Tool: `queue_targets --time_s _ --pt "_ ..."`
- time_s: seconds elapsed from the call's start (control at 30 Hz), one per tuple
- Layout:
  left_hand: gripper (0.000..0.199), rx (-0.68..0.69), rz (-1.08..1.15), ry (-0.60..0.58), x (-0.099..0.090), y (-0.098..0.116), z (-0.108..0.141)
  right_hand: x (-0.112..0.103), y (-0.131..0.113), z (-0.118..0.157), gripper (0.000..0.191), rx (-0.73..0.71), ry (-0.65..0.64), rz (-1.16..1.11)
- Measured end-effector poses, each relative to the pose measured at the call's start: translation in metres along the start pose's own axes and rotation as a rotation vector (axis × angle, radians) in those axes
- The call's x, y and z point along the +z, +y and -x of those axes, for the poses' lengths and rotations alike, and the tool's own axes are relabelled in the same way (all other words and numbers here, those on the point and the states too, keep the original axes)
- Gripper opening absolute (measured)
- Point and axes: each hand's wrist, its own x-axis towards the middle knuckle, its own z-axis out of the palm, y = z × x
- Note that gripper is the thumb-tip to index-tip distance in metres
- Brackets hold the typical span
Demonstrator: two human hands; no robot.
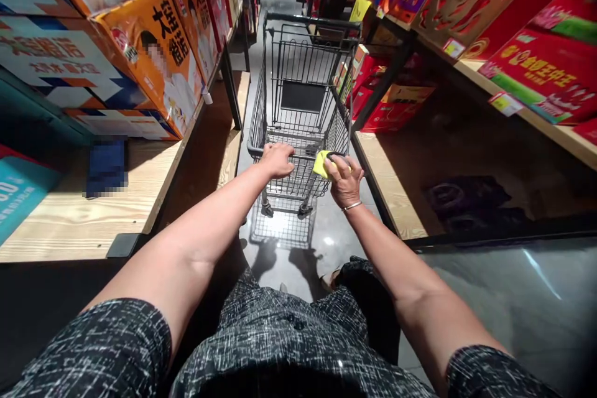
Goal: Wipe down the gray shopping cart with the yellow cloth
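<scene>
A dark wire shopping cart (303,97) stands in the aisle ahead, its basket showing no goods. My left hand (278,160) is at the left part of the cart's near rim, with its fingers curled over the dark bar. At the right end of the same rim, my right hand (345,177) has its fingers bent around a yellow cloth (320,164), which lies against the cart. A thin bracelet circles my right wrist.
Stacked orange and white boxes (153,56) fill the left shelf, above a wooden ledge (60,233). Red gift boxes (543,68) line the right shelf. Shelf posts and ledge edges run close along both sides of the cart. The grey floor (278,0) continues down the aisle.
</scene>
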Motion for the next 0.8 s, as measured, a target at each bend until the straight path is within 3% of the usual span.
queue_targets --time_s 0.1,0.17,0.37,0.5,0.63,0.8 --pt "0.055 0.05 -0.016 -0.054 -0.001 -0.001 -0.008 0.031 -0.012 0.012 0.042 -0.018 0.038 -0.032" --pt "0.054 0.07 -0.022 -0.063 -0.002 -0.003 -0.01 0.048 -0.019 0.019 0.042 -0.06 -0.012 -0.06" --pt "0.054 0.101 0.004 -0.071 -0.003 -0.006 -0.014 0.083 -0.036 0.062 0.043 -0.236 -0.471 -0.08" --pt "0.057 0.11 0.059 -0.086 -0.002 -0.003 -0.021 0.093 -0.036 0.085 0.036 -0.258 -0.622 -0.061" --pt "0.063 0.045 0.14 -0.091 -0.002 -0.001 -0.027 0.08 -0.03 0.07 0.037 -0.291 -0.551 -0.022" --pt "0.068 0.039 0.255 -0.086 -0.002 -0.002 -0.026 0.018 -0.015 0.005 0.038 -0.251 -0.108 -0.001"
